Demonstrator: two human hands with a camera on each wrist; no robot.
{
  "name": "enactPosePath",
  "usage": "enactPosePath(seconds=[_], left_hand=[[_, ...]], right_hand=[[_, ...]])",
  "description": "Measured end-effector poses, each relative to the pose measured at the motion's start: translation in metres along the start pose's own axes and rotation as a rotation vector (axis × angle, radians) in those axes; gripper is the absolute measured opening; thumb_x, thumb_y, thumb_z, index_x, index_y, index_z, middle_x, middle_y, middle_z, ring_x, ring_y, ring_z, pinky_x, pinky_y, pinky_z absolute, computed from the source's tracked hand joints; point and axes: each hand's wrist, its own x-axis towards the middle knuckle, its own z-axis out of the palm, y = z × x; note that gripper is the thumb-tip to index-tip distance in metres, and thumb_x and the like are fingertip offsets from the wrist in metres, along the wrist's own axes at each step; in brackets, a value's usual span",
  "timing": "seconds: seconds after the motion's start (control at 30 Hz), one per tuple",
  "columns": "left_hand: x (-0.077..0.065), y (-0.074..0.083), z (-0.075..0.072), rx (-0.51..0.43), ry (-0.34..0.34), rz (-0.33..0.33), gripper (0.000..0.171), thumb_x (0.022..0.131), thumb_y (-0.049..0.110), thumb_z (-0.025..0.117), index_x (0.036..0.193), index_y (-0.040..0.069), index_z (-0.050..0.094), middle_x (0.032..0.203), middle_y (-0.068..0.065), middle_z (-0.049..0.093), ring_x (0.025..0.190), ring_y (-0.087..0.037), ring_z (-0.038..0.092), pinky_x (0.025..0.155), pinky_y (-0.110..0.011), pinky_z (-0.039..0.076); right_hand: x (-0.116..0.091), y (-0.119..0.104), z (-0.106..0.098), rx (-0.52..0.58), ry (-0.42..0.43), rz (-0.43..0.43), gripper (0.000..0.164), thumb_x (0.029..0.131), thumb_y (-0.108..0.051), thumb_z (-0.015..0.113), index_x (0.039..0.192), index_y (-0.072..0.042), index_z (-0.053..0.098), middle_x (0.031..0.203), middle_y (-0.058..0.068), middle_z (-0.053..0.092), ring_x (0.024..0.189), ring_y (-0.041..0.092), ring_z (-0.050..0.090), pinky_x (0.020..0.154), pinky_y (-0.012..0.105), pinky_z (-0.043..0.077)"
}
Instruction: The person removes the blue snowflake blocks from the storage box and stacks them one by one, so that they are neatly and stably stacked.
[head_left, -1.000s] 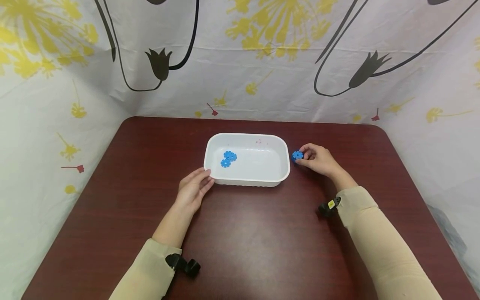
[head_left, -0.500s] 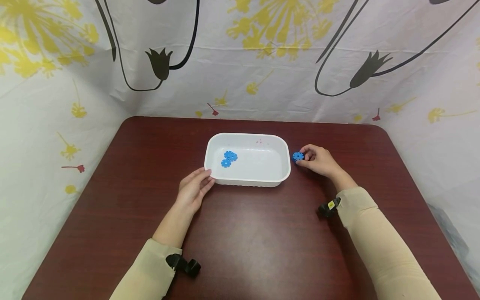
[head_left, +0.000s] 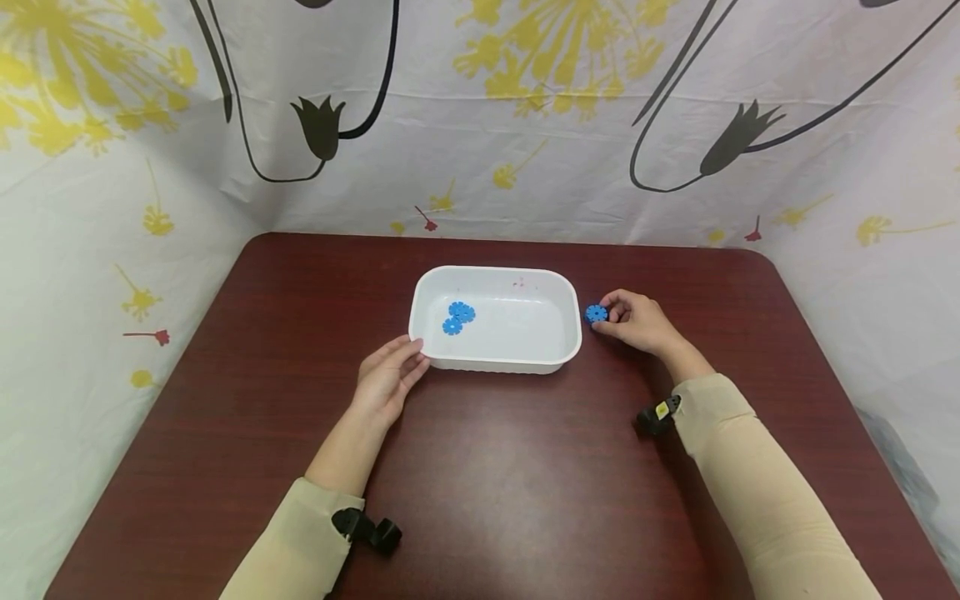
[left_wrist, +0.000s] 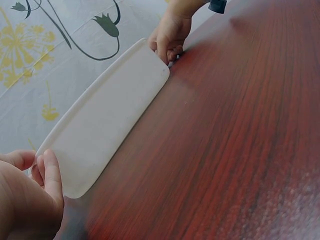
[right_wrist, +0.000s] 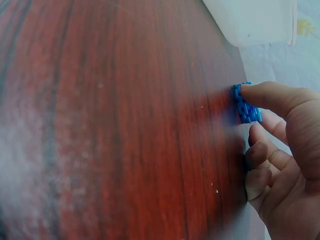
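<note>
at table (head_left: 480, 467), l hand (head_left: 386, 379) grips 1 tray (head_left: 517, 333) w/ 3 blue discs (head_left: 452, 326); r hand (head_left: 636, 322) pinches 1 stack (head_left: 596, 313)

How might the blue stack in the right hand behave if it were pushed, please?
The blue stack shows several layers, so a sideways push might shift them apart. Its discs look thin and plastic, so it is probably light. With a flat face up, it would likely slide rather than roll.

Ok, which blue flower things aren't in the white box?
The blue stack pinched by the right hand, just outside the right end of the white box. The other blue pieces lie inside it, toward its left end.
</note>
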Motion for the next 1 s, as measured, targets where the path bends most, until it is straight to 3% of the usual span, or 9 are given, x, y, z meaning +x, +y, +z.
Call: enactPosePath(seconds=[0.4, 0.67, 1.0], left_hand=[[0.0, 0.0, 0.0, -0.004, -0.003, -0.003, 0.025, 0.094, 0.001, 0.069, 0.115, 0.004, 0.056, 0.083, -0.003, 0.063, 0.074, -0.011, 0.064, 0.083, -0.024, 0.062], [0.0, 0.001, 0.001, -0.002, 0.007, -0.008, 0.026, 0.095, 0.002, 0.069, 0.117, 0.003, 0.056, 0.085, -0.004, 0.063, 0.075, -0.01, 0.064, 0.085, -0.024, 0.061], [0.0, 0.0, 0.001, -0.006, 0.013, -0.003, 0.027, 0.094, 0.002, 0.07, 0.118, 0.002, 0.057, 0.088, -0.004, 0.063, 0.077, -0.011, 0.064, 0.086, -0.026, 0.061]], right_hand=[[0.002, -0.008, -0.005, 0.021, 0.013, 0.008, 0.05, 0.091, -0.029, 0.078, 0.127, -0.001, 0.055, 0.089, 0.01, 0.061, 0.072, 0.02, 0.053, 0.059, 0.025, 0.046], [0.012, -0.043, -0.015, 0.078, 0.095, -0.033, 0.045, 0.096, -0.029, 0.072, 0.127, -0.002, 0.057, 0.09, 0.011, 0.061, 0.081, 0.023, 0.054, 0.064, 0.025, 0.046], [0.024, -0.08, -0.01, 0.116, 0.112, -0.084, 0.04, 0.096, -0.028, 0.072, 0.127, -0.006, 0.058, 0.094, 0.01, 0.061, 0.085, 0.023, 0.058, 0.07, 0.026, 0.048]])
